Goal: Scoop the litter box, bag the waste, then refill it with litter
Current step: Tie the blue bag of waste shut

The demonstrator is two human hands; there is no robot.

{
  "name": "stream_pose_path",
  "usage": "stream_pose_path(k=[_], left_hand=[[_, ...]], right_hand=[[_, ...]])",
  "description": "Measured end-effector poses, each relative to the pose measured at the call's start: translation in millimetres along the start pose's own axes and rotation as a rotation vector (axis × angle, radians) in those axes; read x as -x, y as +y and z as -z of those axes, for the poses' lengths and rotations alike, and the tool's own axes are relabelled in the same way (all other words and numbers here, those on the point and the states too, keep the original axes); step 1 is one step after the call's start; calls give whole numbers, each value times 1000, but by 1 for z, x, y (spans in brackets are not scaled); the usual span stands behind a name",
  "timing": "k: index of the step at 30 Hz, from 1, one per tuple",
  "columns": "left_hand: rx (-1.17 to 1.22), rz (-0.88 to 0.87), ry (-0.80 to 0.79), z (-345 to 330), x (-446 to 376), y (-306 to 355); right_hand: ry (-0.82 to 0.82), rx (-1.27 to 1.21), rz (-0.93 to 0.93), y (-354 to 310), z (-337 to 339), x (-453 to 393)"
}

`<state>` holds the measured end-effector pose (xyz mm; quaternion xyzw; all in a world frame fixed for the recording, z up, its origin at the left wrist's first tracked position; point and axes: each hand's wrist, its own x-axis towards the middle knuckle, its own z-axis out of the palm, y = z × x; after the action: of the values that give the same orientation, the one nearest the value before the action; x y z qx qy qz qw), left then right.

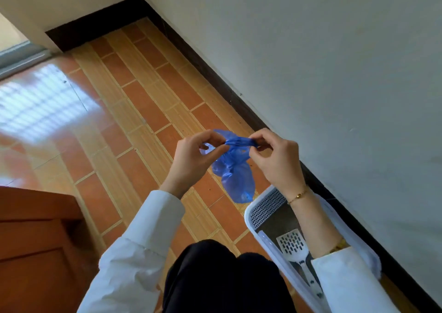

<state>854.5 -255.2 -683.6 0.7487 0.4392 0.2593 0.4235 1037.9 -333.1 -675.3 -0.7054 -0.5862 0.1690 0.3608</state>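
A thin blue plastic bag (235,174) hangs in the air above the floor, its top bunched into a twisted band between my two hands. My left hand (193,156) pinches the band's left end, and my right hand (275,159) pinches its right end. Below my right forearm lies the white litter box (260,207), with a perforated white panel at its far end and grey litter inside. A white slotted scoop (293,244) lies in the box, handle toward me. My right sleeve hides part of the box.
The litter box stands against a white wall (334,73) with a dark skirting board (215,73). An orange tiled floor (143,111) stretches ahead. A brown wooden piece of furniture (35,241) stands at the lower left. My dark-trousered knees (227,277) are at the bottom.
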Motion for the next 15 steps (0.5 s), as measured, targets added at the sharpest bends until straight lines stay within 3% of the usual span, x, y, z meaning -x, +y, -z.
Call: stream_pose_path(k=[15], left_hand=[[25,61,232,240,104,350]], right_hand=[[-65,-85,101,-342,254,-13]])
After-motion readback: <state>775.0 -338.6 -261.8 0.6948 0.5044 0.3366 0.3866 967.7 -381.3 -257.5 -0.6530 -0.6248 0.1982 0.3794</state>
